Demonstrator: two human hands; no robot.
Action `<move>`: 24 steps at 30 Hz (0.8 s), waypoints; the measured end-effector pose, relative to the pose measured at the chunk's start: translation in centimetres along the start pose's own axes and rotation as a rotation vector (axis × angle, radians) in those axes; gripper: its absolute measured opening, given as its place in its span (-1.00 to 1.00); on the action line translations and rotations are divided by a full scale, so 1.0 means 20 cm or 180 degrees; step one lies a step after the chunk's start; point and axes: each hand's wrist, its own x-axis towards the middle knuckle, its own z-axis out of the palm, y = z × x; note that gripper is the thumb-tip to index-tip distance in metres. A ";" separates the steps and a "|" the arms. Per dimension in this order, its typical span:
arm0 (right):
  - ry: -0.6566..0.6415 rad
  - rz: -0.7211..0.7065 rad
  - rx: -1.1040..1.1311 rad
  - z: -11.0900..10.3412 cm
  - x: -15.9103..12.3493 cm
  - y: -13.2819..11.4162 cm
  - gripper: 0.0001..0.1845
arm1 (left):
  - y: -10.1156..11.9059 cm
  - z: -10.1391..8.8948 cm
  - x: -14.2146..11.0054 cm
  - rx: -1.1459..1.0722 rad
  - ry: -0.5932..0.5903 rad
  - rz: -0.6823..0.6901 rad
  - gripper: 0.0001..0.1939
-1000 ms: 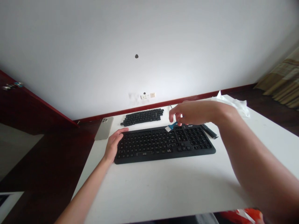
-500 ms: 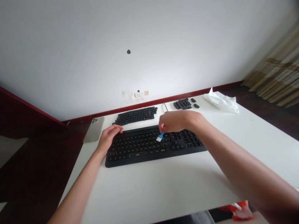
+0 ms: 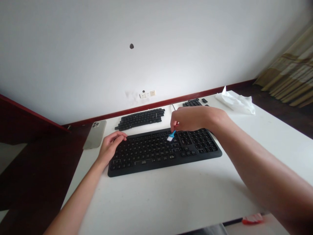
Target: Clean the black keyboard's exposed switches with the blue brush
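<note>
A black keyboard [image 3: 144, 167] with its keycaps off lies on the white table. My right hand [image 3: 187, 118] is closed around a small blue brush [image 3: 171, 135], gripping it near the handle. The brush's white bristles point down onto the key sockets right of the keyboard's middle. At the upper left corner, my left hand [image 3: 111, 143] rests against the keyboard, fingers curled over its back edge. Loose black keycaps [image 3: 141, 118] stand in rows behind the keyboard. More keycaps [image 3: 193, 102] lie to the right, partly hidden by my right hand.
A phone [image 3: 95, 135] lies face down at the table's left edge. A crumpled white plastic bag [image 3: 237, 101] is at the back right. Behind the table is a wall with sockets [image 3: 147, 94], and a curtain [image 3: 288, 71] hangs at the right.
My right hand has moved the brush a little up and to the right, toward the keyboard's back edge. My left hand stays at the corner. The camera view has shifted slightly.
</note>
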 end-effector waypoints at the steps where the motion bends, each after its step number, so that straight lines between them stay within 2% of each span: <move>1: 0.0004 0.0103 -0.0012 0.00 -0.01 0.00 -0.74 | 0.00 0.00 0.00 0.0007 -0.0004 0.0017 -0.77; 4: -0.0347 0.0343 0.0114 0.01 -0.02 -0.05 -0.76 | 0.00 0.00 0.00 0.0028 0.0002 0.0028 -0.76; 6: -0.0538 0.0270 0.0237 0.02 -0.02 -0.08 -0.74 | 0.00 0.00 0.00 0.0066 -0.0004 0.0003 -0.76; 10: -0.0406 -0.0055 0.0441 0.02 -0.02 -0.06 -0.73 | 0.00 0.01 0.00 0.0150 -0.0021 0.0023 -0.76; 13: -0.0400 0.0114 0.0440 0.02 -0.03 -0.04 -0.78 | 0.00 0.00 0.00 0.0156 -0.0026 0.0088 -0.74; 16: -0.0569 0.0196 0.0344 0.02 -0.02 -0.05 -0.83 | 0.00 0.00 0.00 0.0180 -0.0021 0.0097 -0.74; 20: -0.0562 -0.0089 0.0360 0.01 -0.02 -0.04 -0.78 | 0.01 0.01 0.00 0.0187 -0.0005 0.0086 -0.75; 24: -0.0560 0.0071 0.0238 0.00 -0.02 -0.02 -0.73 | 0.01 0.01 0.00 0.0160 -0.0009 0.0077 -0.76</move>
